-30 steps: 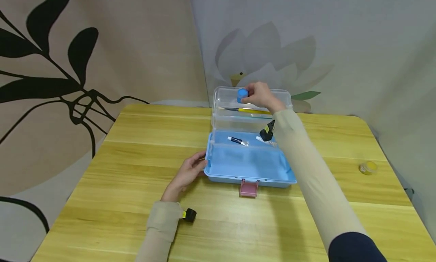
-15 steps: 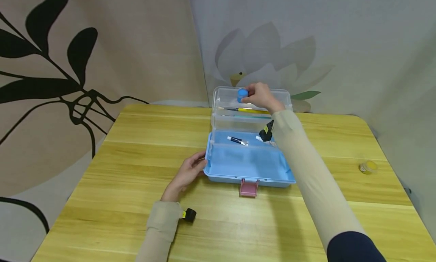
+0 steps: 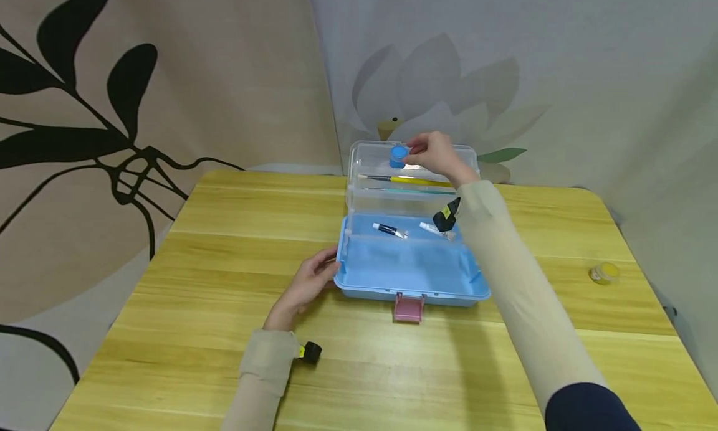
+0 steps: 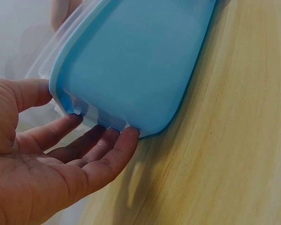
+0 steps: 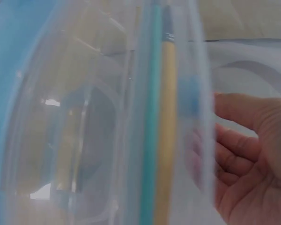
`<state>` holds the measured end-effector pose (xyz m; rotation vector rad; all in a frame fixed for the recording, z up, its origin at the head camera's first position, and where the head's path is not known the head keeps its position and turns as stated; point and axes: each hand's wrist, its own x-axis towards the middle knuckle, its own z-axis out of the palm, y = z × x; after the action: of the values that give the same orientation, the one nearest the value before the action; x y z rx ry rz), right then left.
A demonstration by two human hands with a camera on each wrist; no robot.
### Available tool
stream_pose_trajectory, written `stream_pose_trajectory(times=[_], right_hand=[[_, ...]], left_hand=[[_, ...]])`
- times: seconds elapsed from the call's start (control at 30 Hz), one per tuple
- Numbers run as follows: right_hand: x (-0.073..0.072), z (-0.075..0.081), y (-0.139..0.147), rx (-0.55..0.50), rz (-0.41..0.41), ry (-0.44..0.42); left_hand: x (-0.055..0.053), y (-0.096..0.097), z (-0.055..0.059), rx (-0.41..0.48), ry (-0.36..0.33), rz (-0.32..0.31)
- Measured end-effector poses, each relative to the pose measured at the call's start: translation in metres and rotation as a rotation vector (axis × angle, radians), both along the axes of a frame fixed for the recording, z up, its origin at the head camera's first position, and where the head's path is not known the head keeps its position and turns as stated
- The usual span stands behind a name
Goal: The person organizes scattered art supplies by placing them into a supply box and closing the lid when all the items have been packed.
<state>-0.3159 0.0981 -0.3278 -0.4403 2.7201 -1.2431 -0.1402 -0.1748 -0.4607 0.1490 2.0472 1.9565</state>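
Note:
A light-blue plastic storage box (image 3: pixel 412 266) stands with its clear lid (image 3: pixel 370 202) raised at the back. My left hand (image 3: pixel 307 284) holds the box's left end; in the left wrist view the thumb is at the rim and the fingertips lie against the end wall. A small blue paint jar (image 3: pixel 397 156) sits in the upper part of the lid. Just right of it is my right hand (image 3: pixel 440 156), fingers parted and holding nothing. Below the jar lie a yellow-handled paintbrush (image 3: pixel 412 180) and a thin teal-handled brush (image 5: pixel 152 117).
Inside the box are a dark paint tube (image 3: pixel 388 230) and a white paint tube (image 3: pixel 430 228). A yellow paint jar (image 3: pixel 604 273) rests on the wooden table (image 3: pixel 348 381) at the right. The pink latch (image 3: pixel 409 307) hangs at the box's front. A patterned cloth backs the table.
My right hand has let go of the blue paint jar and drawn slightly to the right. The jar stays in the lid. My left hand keeps its hold on the box.

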Motion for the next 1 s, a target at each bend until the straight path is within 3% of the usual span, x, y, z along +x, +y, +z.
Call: stream_pose_trajectory(times=[0.23,0.4,0.67,1.0], right_hand=[[0.017,0.013,0.028,-0.035,-0.067,0.045],[0.034,0.011,0.058,-0.05,-0.14,0.08],[0.069,-0.008,0.112,-0.107,-0.237,0.102],[0.11,-0.044,0.172,-0.104,-0.358,0.132]], left_hand=[[-0.002,-0.001,0.0,-0.009,-0.01,-0.006],[-0.002,-0.001,0.0,-0.019,-0.015,-0.003],[-0.001,-0.006,0.0,-0.031,-0.022,0.012],[0.0,-0.011,0.0,-0.036,-0.037,0.005]])
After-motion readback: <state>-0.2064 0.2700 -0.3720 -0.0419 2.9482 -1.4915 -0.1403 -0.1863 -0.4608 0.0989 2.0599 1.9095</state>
